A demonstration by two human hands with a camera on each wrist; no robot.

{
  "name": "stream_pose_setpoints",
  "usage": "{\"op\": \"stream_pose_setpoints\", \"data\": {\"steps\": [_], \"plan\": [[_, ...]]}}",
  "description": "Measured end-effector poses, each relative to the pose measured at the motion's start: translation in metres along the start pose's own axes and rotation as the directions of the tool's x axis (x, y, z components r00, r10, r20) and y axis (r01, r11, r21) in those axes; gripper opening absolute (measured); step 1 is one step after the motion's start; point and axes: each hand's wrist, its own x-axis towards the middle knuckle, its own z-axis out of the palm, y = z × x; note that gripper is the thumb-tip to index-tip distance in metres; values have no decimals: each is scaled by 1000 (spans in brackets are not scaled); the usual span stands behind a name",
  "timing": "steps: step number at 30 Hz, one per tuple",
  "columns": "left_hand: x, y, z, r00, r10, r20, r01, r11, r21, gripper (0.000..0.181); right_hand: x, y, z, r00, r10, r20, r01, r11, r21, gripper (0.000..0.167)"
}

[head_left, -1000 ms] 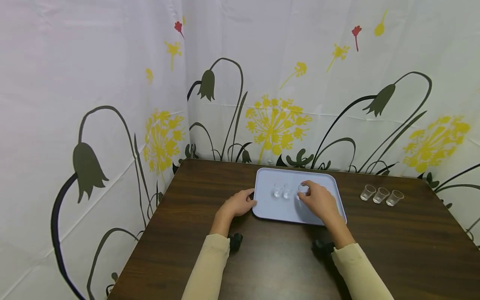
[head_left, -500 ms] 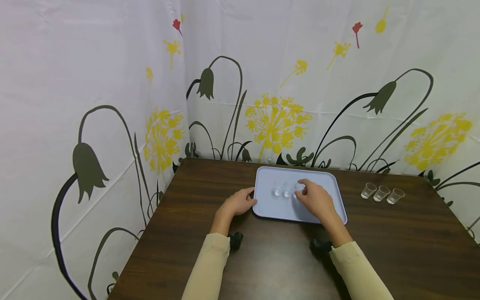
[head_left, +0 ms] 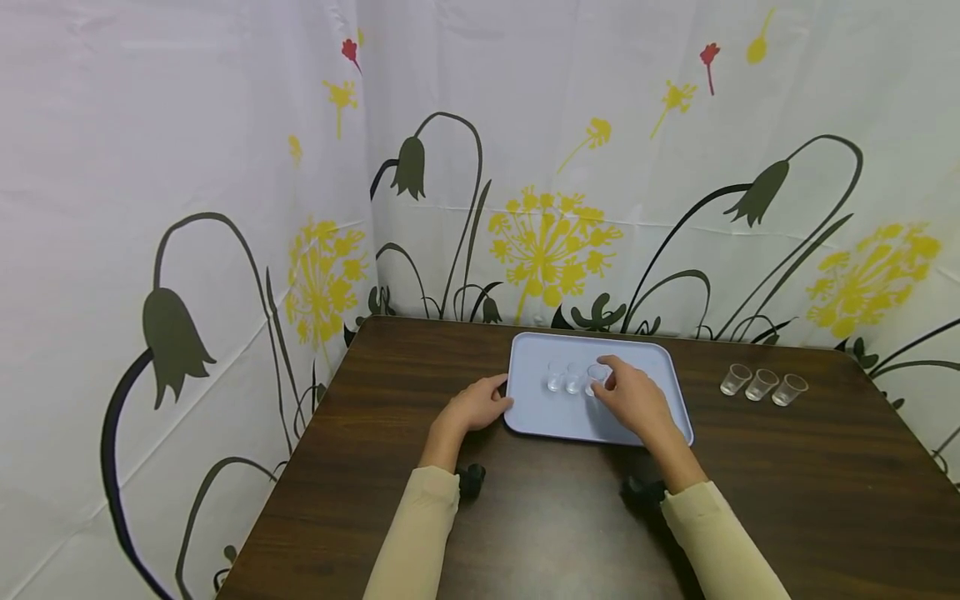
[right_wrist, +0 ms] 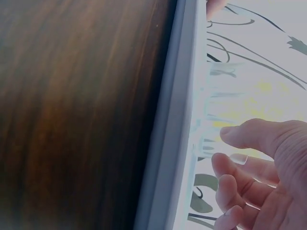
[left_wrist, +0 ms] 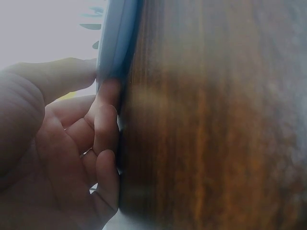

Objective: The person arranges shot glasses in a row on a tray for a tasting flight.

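Right hand (head_left: pixel 633 400) has its grip closed round a small, clear, tapered cup (head_left: pixel 597 377), thumb and fingertips on either side. This cup is upright on a pale blue, rectangular tray (head_left: pixel 555 418) with rounded corners, at the right end of a row, just beside two matching clear cups (head_left: pixel 573 382); whether it touches its neighbour I cannot tell. Left hand (head_left: pixel 474 406) has its grip clamped on the tray's left edge, thumb above and fingers curled against the side. On the dark brown, wood-grained counter (head_left: pixel 750 483), to the right of the tray and apart from it, three more clear cups (head_left: pixel 762 385) stand in a slanting row. Behind hangs a white curtain (head_left: pixel 225 125) printed with yellow and green flowers.
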Motion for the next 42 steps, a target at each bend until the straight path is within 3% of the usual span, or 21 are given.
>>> {"op": "stream_pose_setpoints", "data": {"steps": [7, 10, 15, 21, 24, 26, 33, 38, 42], "plan": [[34, -33, 15, 999, 43, -8, -42, 999, 30, 63, -1, 3, -3, 1000, 10, 10, -10, 1000, 1, 53], [33, -30, 13, 1000, 25, -6, -25, 999, 24, 63, -1, 3, -3, 1000, 5, 13, -5, 1000, 4, 53], [19, -14, 5, 1000, 19, -2, -19, 1000, -1, 61, -1, 1, -5, 1000, -7, 9, 7, 1000, 11, 53], [46, -37, 18, 1000, 25, -13, -25, 999, 27, 65, 0, 2, -4, 1000, -18, 8, 18, 1000, 24, 54], [50, -40, 20, 999, 32, -10, -32, 999, 30, 66, 0, 2, -4, 1000, -22, 13, 22, 999, 33, 55], [46, -34, 18, 999, 39, -11, -39, 999, 35, 65, 0, 3, -6, 1000, -20, 14, 20, 999, 34, 56], [6, 5, -1, 1000, 22, -20, -22, 1000, 11, 60, -2, 15, -14, 1000, -28, 6, 27, 999, 44, 57], [3, 8, 1, 1000, 9, -22, -8, 999, 46, 56, -7, 31, -19, 1000, -25, 13, 24, 999, 44, 56], [2, 6, 2, 1000, 0, -22, 1, 1000, 27, 58, -11, 44, -24, 1000, 22, 19, -23, 999, 37, 55]]}}
